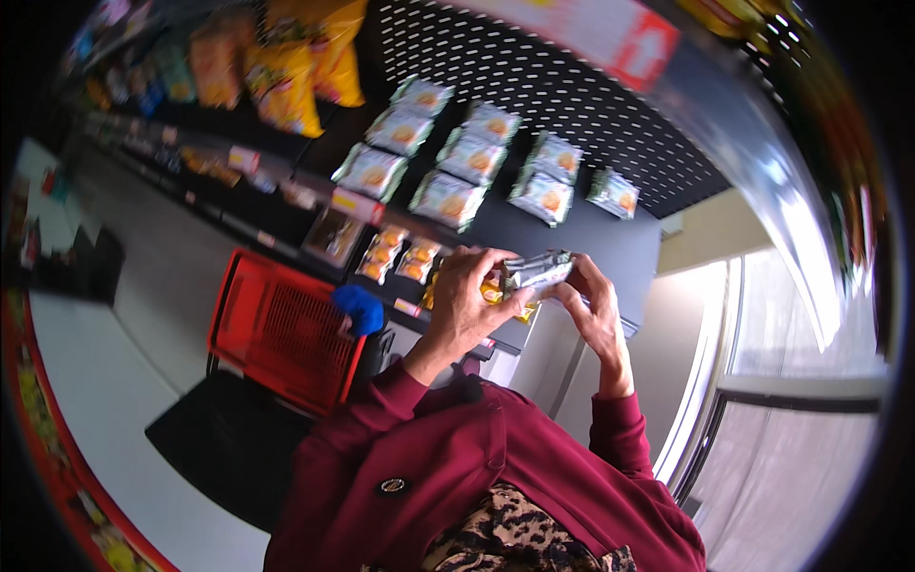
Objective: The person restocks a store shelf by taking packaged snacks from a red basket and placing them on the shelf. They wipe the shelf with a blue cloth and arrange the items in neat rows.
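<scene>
Between my two hands is a small foil snack packet [536,272], held in front of my chest. My left hand [468,297] grips its left end with thumb and fingers. At its right end, my right hand [590,300] pinches it with the thumb below and fingers behind. Beyond my hands, a dark shelf [493,229] bears short rows of similar white-and-green packets [449,200]. A lone packet [615,193] sits at the right end of these rows. What is printed on the held packet is too blurred to tell.
A red shopping basket [286,322] with a blue cloth-like item [359,309] on its edge stands at lower left. Yellow snack bags [282,86] fill the upper-left shelf. Orange-and-yellow packs [382,252] lie on the shelf below. A curved metallic shelf edge [772,157] overhangs at right, near a window [786,314].
</scene>
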Available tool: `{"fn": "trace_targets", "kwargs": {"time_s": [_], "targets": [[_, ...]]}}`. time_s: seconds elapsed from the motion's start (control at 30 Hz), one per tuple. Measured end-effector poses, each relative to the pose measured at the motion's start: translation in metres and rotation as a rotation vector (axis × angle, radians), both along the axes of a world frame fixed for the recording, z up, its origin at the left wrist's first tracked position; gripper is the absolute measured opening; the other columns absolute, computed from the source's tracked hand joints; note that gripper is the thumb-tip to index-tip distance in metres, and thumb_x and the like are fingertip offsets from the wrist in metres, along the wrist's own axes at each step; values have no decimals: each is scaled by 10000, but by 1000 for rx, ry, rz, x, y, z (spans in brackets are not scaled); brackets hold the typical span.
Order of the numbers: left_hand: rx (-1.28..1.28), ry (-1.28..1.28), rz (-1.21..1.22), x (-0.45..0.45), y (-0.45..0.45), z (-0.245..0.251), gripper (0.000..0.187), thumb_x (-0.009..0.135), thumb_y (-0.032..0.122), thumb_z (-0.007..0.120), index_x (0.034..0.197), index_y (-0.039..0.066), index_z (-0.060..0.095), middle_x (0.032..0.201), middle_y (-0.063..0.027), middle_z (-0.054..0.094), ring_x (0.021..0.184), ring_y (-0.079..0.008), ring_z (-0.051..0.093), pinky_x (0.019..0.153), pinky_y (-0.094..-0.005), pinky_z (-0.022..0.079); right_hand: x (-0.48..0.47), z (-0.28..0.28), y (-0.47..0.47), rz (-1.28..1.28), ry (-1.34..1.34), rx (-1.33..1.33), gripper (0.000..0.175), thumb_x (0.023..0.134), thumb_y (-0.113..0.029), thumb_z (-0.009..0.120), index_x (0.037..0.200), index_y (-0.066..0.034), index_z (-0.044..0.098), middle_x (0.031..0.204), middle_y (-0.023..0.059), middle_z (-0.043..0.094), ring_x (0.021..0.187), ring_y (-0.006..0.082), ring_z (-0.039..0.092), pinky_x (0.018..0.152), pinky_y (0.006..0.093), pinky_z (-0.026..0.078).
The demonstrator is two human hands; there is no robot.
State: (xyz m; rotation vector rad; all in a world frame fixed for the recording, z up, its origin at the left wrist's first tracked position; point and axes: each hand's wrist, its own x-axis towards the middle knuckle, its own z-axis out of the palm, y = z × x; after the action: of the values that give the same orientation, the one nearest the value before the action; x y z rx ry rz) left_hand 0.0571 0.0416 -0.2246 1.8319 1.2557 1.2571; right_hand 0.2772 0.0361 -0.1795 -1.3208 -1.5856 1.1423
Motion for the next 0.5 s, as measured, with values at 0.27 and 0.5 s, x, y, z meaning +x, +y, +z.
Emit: {"fn": "trace_targets", "kwargs": {"time_s": [0.27,0.5], "targets": [[-587,-722,-82,-112,-84,-81,459,906,189,843,1256,27,595,1180,-57,681,1120,-160,661,903,-309,576,-90,-49,-32,264,-252,-65,444,955,-89,740,1371,-1,610,1157,116,718,816,174,678,718,322,560],[-649,-799,729,-243,-168,-226,301,880,167,866,1031,56,630,996,-34,685,872,-86,617,767,-269,505,-111,-96,-62,429,-447,-176,375,960,-87,718,1325,-30,660,1213,139,696,879,236,723,739,352,593]]}}
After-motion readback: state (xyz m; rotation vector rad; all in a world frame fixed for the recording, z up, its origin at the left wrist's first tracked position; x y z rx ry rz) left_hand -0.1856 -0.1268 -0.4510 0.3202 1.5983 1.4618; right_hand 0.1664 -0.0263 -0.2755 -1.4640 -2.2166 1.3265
